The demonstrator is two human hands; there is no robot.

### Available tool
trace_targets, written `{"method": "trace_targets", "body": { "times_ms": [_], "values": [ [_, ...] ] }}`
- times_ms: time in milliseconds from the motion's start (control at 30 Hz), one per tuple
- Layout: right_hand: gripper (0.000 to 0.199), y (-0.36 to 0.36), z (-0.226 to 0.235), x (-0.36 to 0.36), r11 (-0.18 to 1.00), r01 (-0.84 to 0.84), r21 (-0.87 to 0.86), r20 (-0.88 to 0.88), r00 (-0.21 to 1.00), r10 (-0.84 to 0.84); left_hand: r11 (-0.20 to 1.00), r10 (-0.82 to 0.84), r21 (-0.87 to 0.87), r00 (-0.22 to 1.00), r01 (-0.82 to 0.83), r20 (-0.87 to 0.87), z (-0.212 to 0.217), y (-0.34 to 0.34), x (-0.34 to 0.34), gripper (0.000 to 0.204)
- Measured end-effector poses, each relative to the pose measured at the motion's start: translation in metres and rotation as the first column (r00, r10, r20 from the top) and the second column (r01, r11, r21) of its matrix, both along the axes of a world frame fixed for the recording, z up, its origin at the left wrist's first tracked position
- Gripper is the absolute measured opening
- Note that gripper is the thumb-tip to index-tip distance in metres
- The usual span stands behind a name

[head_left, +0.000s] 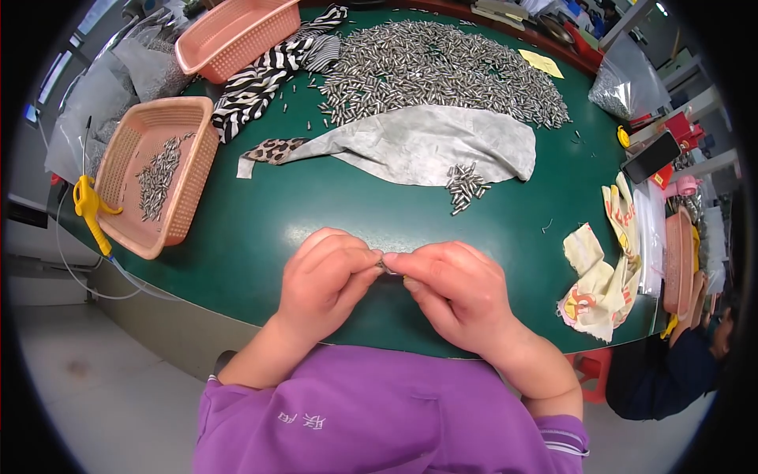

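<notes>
Over the near part of the green table (260, 237), my left hand (325, 272) and my right hand (458, 288) meet fingertip to fingertip. Both are closed in a pinch on a small metal pin (384, 268), mostly hidden by the fingers. Beyond them a small heap of silvery metal pins (466, 189) lies at the edge of a grey-white cloth (442, 142). Farther back spreads a large pile of similar pins (426, 67).
On the left, a pink plastic basket (204, 170) holds some pins, with a yellow air gun (91, 207) beside it. Another pink basket (237, 39) and a zebra-striped cloth (257, 87) lie behind. A phone (651, 156) and a patterned cloth (604, 288) are at right; a person (659, 375) sits nearby.
</notes>
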State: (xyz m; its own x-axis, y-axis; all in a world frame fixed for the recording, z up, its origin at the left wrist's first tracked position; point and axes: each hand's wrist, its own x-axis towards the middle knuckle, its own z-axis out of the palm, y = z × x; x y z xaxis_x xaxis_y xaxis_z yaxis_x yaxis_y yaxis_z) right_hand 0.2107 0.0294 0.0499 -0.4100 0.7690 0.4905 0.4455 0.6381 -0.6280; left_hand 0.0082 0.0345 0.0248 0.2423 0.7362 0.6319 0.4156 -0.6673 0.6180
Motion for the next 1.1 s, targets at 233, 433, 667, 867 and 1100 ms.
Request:
{"method": "trace_targets", "body": {
  "times_ms": [233,433,667,867,1100],
  "values": [
    [0.038,-0.0025,-0.0007,0.0005,0.999,0.024,0.022,0.085,0.996,-0.026,1.000,-0.016,-0.001,0.999,0.016,-0.031,0.0032,0.0008,0.0006,0.020],
    [0.043,0.0010,0.0022,0.0046,0.971,0.121,0.208,0.225,0.960,-0.168,0.995,-0.082,-0.063,0.997,0.082,-0.005,0.0029,-0.0004,0.0021,0.019],
    [0.031,0.0019,-0.0007,0.0004,1.000,0.013,0.028,-0.033,0.999,-0.012,0.999,-0.021,-0.031,0.998,0.023,0.060,0.0005,-0.0001,0.0018,0.020],
    [0.036,0.0003,-0.0020,-0.0009,1.000,0.000,0.010,-0.022,1.000,0.000,1.000,-0.008,-0.019,0.998,0.009,0.056,0.0015,0.0000,0.0026,0.020],
    [0.045,0.0015,-0.0015,0.0057,0.950,0.161,0.267,0.251,0.940,-0.230,0.995,-0.080,-0.061,0.997,0.081,0.014,0.0029,-0.0001,0.0027,0.016]
  ]
}}
